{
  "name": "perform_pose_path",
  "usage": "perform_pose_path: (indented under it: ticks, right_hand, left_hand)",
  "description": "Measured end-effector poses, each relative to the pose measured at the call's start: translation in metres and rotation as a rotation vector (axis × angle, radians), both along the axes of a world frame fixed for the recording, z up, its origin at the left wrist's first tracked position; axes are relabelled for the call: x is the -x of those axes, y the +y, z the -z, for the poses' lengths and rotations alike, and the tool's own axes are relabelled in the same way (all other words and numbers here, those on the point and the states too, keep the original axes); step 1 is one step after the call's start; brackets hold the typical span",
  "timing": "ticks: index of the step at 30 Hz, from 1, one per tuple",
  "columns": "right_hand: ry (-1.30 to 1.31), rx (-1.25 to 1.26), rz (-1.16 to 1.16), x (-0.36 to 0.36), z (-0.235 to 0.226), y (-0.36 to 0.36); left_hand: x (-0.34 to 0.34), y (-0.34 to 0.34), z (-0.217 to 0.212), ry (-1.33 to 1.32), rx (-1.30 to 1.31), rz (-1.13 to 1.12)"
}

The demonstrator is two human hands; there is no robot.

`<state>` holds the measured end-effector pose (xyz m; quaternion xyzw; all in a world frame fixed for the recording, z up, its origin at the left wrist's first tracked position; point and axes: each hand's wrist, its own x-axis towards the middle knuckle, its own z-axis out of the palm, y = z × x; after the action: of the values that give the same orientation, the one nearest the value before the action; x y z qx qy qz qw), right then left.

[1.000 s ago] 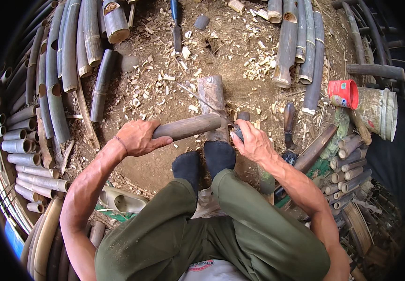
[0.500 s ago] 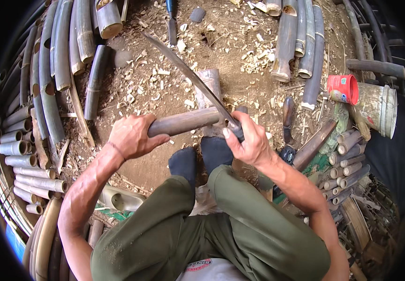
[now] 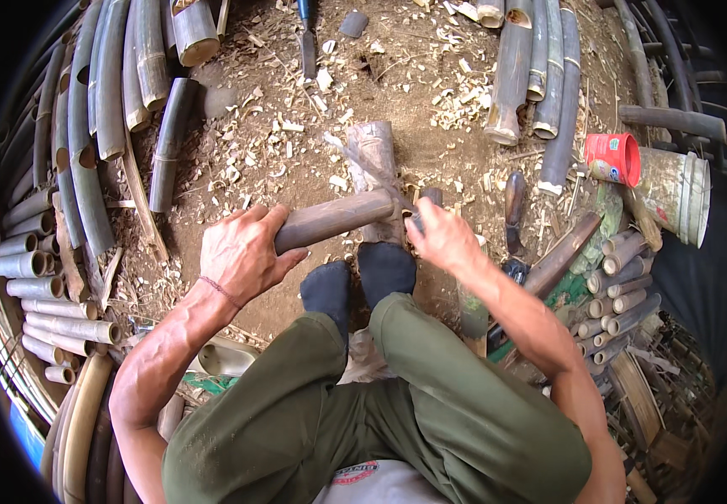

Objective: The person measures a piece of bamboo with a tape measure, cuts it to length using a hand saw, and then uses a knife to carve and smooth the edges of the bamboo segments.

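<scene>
Bamboo piece lies across the wooden block in front of your feet, long axis running left to right, its right end tipped slightly up on the block. Your left hand is wrapped tight around its near end; your right hand is clenched on a knife handle at the far end. Shavings litter the ground, so trimming looks well underway, though the piece remains uncut.

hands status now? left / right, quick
Left hand: closed around the bamboo section, holding it on the wooden block.
Right hand: closed on a dark tool handle; blade not clearly visible.
</scene>
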<state>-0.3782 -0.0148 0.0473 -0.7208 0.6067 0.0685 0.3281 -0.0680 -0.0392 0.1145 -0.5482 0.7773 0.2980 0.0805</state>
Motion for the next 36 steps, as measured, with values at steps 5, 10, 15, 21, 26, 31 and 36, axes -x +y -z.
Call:
perform_pose_path:
  ticks: [5, 10, 15, 21, 26, 31, 36]
  right_hand:
    - [-0.496, 0.321, 0.116, -0.02, -0.045, -0.003]
    - [-0.097, 0.21, -0.042, 0.003, 0.009, 0.011]
    - [-0.197, -0.046, 0.091, 0.009, 0.012, -0.004]
    - [-0.247, 0.011, 0.188, 0.004, -0.003, 0.016]
    - [-0.568, 0.53, 0.048, -0.027, -0.057, 0.002]
    - [0.079, -0.059, -0.042, 0.005, 0.006, 0.002]
    - [-0.498, 0.305, 0.096, -0.021, -0.036, 0.001]
  left_hand:
    - [-0.004, 0.02, 0.001, 0.025, 0.142, 0.022]
    - [0.004, 0.019, -0.002, -0.031, 0.191, 0.058]
    - [-0.003, 0.022, 0.014, -0.07, -0.108, 0.084]
    - [-0.022, -0.01, 0.011, 0.153, -0.417, 0.013]
    - [-0.025, -0.019, 0.007, 0.122, -0.394, -0.019]
    - [-0.017, -0.024, 0.002, 0.089, -0.367, -0.014]
    - [-0.021, -0.018, 0.007, 0.109, -0.301, -0.026]
